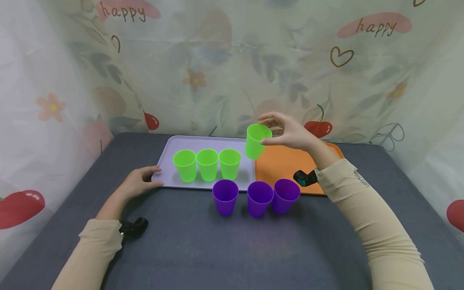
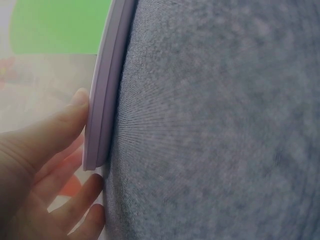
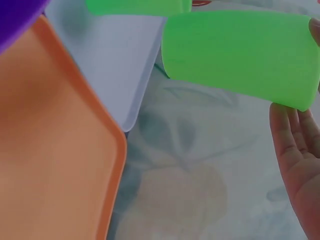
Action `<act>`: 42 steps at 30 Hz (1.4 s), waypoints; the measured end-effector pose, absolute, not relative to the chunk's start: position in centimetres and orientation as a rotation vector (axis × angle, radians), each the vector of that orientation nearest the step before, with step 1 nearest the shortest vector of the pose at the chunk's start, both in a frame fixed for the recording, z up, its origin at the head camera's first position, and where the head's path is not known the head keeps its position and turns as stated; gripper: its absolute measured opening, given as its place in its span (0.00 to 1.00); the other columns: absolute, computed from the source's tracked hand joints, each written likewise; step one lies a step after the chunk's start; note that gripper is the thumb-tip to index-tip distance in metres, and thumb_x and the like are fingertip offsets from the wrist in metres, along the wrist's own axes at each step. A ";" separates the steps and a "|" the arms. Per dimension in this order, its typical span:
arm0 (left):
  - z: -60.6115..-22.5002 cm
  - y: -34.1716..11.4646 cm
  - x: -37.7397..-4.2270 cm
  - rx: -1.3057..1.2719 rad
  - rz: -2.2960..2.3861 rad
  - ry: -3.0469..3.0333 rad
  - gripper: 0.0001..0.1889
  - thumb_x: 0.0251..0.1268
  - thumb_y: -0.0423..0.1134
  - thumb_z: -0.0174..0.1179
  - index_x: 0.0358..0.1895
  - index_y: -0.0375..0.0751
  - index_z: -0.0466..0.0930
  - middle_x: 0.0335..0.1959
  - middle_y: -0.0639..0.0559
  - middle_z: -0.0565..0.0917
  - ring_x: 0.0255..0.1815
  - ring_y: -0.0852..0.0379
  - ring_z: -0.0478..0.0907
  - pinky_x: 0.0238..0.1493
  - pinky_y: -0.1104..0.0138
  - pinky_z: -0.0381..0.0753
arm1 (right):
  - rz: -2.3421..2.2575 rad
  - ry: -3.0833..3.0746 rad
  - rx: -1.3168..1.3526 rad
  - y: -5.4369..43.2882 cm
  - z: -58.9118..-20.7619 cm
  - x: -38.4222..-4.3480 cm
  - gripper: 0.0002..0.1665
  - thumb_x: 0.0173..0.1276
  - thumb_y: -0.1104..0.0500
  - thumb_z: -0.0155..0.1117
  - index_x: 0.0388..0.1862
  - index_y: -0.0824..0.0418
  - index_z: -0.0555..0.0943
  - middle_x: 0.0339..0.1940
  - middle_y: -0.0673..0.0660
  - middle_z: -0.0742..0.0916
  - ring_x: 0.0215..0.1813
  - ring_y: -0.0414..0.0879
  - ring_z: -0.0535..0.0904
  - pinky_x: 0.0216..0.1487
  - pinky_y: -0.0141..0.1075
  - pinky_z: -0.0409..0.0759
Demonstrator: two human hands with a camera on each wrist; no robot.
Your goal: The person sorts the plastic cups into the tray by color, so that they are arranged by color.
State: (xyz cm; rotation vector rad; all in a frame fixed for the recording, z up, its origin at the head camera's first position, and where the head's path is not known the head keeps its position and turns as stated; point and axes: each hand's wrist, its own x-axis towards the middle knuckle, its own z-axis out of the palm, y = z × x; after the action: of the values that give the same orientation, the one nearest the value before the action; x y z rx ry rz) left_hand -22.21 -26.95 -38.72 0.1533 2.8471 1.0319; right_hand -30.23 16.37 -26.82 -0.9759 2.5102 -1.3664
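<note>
My right hand (image 1: 290,131) pinches a light green cup (image 1: 253,146) near its rim, thumb on the near side and fingers behind. That cup hangs, nearly upright, above where the lavender tray (image 1: 246,171) meets the orange tray (image 1: 275,163). On the lavender tray, three more green cups (image 1: 208,166) stand in a row, mouths up. At this tray's near-left corner rests my left hand (image 1: 135,183); in the left wrist view its thumb (image 2: 75,112) touches the rim, with the other fingers loosely extended beyond the corner.
Three purple cups stand mouth up in front of the trays: a left one (image 1: 225,198), a middle one (image 1: 259,199) and a right one (image 1: 285,197). A dark grey cloth (image 1: 232,249) covers the table. Behind hangs a printed curtain (image 1: 232,80), close to the trays' far edges.
</note>
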 end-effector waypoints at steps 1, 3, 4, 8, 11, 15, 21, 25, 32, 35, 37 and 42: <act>-38.7 -26.9 -22.2 0.154 1.031 2.848 0.31 0.58 0.45 0.64 0.62 0.33 0.68 0.66 0.29 0.66 0.67 0.33 0.63 0.66 0.43 0.61 | -1.361 2.506 -0.975 16.3 -27.0 -30.4 0.36 0.55 0.64 0.70 0.63 0.60 0.68 0.61 0.60 0.76 0.58 0.52 0.75 0.61 0.45 0.74; -38.6 -26.9 -22.1 0.155 1.034 2.846 0.31 0.58 0.45 0.64 0.62 0.33 0.69 0.66 0.29 0.66 0.67 0.33 0.63 0.66 0.43 0.60 | -1.349 2.494 -0.977 16.3 -27.4 -30.7 0.36 0.55 0.64 0.70 0.63 0.60 0.68 0.61 0.61 0.76 0.59 0.54 0.76 0.62 0.47 0.74; -38.6 -26.9 -22.1 0.153 1.035 2.845 0.31 0.58 0.45 0.63 0.62 0.33 0.68 0.66 0.29 0.66 0.67 0.33 0.63 0.66 0.43 0.60 | -1.341 2.486 -0.978 16.2 -27.5 -30.8 0.36 0.55 0.64 0.70 0.63 0.61 0.68 0.61 0.62 0.76 0.59 0.55 0.76 0.62 0.48 0.73; -38.6 -26.9 -22.1 0.140 1.037 2.840 0.31 0.59 0.44 0.63 0.63 0.33 0.68 0.66 0.29 0.65 0.67 0.33 0.62 0.66 0.43 0.60 | -1.276 2.481 -0.980 16.0 -28.1 -31.3 0.36 0.55 0.63 0.70 0.63 0.60 0.68 0.62 0.62 0.76 0.60 0.56 0.75 0.63 0.51 0.72; -38.7 -26.9 -22.2 0.135 1.036 2.841 0.31 0.58 0.44 0.63 0.63 0.33 0.68 0.66 0.29 0.65 0.67 0.33 0.62 0.66 0.43 0.60 | -1.229 2.479 -0.975 15.9 -28.5 -31.8 0.36 0.56 0.63 0.70 0.63 0.58 0.68 0.63 0.61 0.76 0.61 0.55 0.74 0.63 0.52 0.71; -38.9 -26.9 -22.2 0.133 1.034 2.843 0.31 0.59 0.44 0.63 0.63 0.33 0.68 0.66 0.30 0.65 0.67 0.33 0.62 0.67 0.43 0.60 | -1.194 2.459 -0.963 15.7 -29.0 -32.3 0.36 0.56 0.62 0.70 0.64 0.57 0.67 0.64 0.61 0.75 0.62 0.55 0.72 0.63 0.51 0.71; -38.8 -26.8 -22.2 0.158 1.035 2.862 0.30 0.58 0.44 0.64 0.62 0.32 0.69 0.65 0.29 0.67 0.66 0.33 0.64 0.66 0.44 0.61 | -1.170 2.440 -0.948 16.0 -29.4 -32.9 0.37 0.57 0.62 0.69 0.65 0.58 0.66 0.65 0.61 0.74 0.66 0.58 0.70 0.65 0.53 0.69; -38.8 -26.9 -22.2 0.166 1.044 2.872 0.30 0.57 0.42 0.64 0.61 0.31 0.70 0.65 0.29 0.67 0.65 0.33 0.65 0.66 0.44 0.62 | -1.173 2.419 -0.943 16.0 -29.6 -33.1 0.37 0.57 0.62 0.69 0.65 0.59 0.65 0.65 0.62 0.73 0.67 0.58 0.68 0.66 0.54 0.68; -38.8 -26.9 -22.3 0.167 1.042 2.869 0.30 0.57 0.43 0.64 0.61 0.31 0.70 0.65 0.29 0.67 0.66 0.33 0.65 0.66 0.44 0.62 | -1.178 2.395 -0.936 15.8 -29.6 -33.4 0.38 0.57 0.63 0.69 0.66 0.60 0.65 0.66 0.62 0.73 0.66 0.59 0.68 0.65 0.54 0.68; -38.8 -26.9 -22.2 0.162 1.040 2.870 0.30 0.57 0.43 0.64 0.61 0.31 0.70 0.65 0.29 0.67 0.66 0.33 0.64 0.66 0.44 0.62 | -1.184 2.386 -0.934 15.7 -29.6 -33.6 0.38 0.57 0.63 0.69 0.66 0.60 0.65 0.66 0.62 0.73 0.67 0.59 0.68 0.65 0.54 0.68; -38.8 -27.0 -22.2 0.161 1.038 2.870 0.30 0.57 0.43 0.64 0.61 0.31 0.70 0.65 0.29 0.67 0.66 0.33 0.64 0.66 0.44 0.62 | -1.192 2.374 -0.926 15.7 -29.8 -33.6 0.38 0.56 0.63 0.69 0.65 0.60 0.65 0.65 0.62 0.73 0.67 0.59 0.67 0.66 0.53 0.68; -38.8 -27.0 -22.3 0.167 1.040 2.873 0.30 0.57 0.43 0.64 0.61 0.31 0.70 0.65 0.29 0.67 0.66 0.33 0.65 0.66 0.44 0.62 | -1.230 2.315 -0.916 15.7 -30.5 -34.1 0.39 0.55 0.64 0.70 0.65 0.61 0.65 0.66 0.63 0.72 0.69 0.60 0.65 0.69 0.54 0.63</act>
State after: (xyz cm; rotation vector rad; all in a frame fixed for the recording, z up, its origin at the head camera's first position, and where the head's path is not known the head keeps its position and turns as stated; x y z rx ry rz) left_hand -22.27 -26.98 -38.81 0.1668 2.8725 1.0398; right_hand -34.07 15.69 -30.53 -0.9163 2.3152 -1.2300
